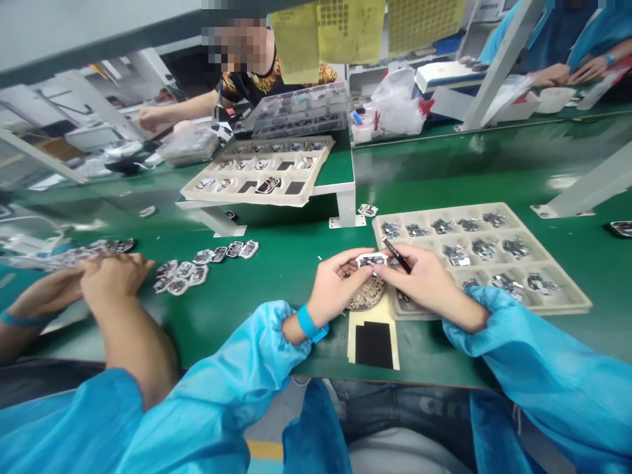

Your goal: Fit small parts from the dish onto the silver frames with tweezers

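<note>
My left hand [336,286] is closed on a small white-framed part [372,260], held just above the green table. My right hand [427,283] pinches a thin dark tool [396,255] whose tip rests at the part's right end. Below the part lies a round brown disc [368,294] on the table. A cream sheet with black rectangular pads [374,342] lies near the table's front edge, under my hands. Both my arms are in blue sleeves, and a blue band circles my left wrist.
A beige tray [567,299] of metal parts lies to my right. A raised white stand [340,187] carries another beige tray [197,192] and clear trays. Several small parts [207,260] lie in rows at left, beside a co-worker's hands [106,276]. Other people work across the table.
</note>
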`<act>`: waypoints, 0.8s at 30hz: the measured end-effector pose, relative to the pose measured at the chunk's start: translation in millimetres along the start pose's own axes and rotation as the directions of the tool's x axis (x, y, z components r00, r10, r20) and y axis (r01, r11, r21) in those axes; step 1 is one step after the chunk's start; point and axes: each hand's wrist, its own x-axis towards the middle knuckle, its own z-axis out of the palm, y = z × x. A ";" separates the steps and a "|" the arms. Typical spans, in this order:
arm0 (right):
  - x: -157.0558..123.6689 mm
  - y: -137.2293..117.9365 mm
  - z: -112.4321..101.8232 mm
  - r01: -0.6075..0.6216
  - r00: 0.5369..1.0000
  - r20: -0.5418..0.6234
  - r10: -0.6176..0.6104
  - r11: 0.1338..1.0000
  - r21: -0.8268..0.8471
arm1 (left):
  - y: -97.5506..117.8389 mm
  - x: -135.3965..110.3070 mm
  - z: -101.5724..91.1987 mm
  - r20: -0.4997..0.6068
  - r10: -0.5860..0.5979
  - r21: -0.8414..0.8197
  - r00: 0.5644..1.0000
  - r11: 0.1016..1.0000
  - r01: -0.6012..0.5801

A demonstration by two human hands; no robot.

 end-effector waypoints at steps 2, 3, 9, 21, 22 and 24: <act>0.8 1.2 -0.4 -0.003 1.000 0.022 0.003 1.000 0.011 | -0.2 1.0 -0.8 0.000 0.001 0.022 1.000 1.000 -0.001; 1.2 0.7 -0.8 -0.011 1.000 0.026 0.010 1.000 0.014 | -0.1 1.5 -1.2 0.006 0.001 0.041 1.000 0.999 -0.001; 3.3 -7.9 -2.6 -0.082 0.996 0.059 0.074 0.987 0.136 | 2.2 1.1 -0.1 0.060 -0.033 0.045 0.998 0.999 0.031; -1.4 3.0 10.8 -0.039 0.999 0.035 0.031 0.969 0.242 | 6.2 -5.0 0.3 -0.022 -0.055 -0.023 0.998 0.998 0.054; -0.1 3.6 10.2 -0.036 0.999 0.035 0.029 0.972 0.231 | 5.8 -4.4 -0.2 -0.020 -0.059 -0.018 0.998 0.998 0.059; 3.5 4.8 6.2 -0.024 0.998 0.057 0.015 0.987 0.161 | 4.9 -2.5 -1.4 -0.034 -0.025 0.067 0.999 0.997 0.027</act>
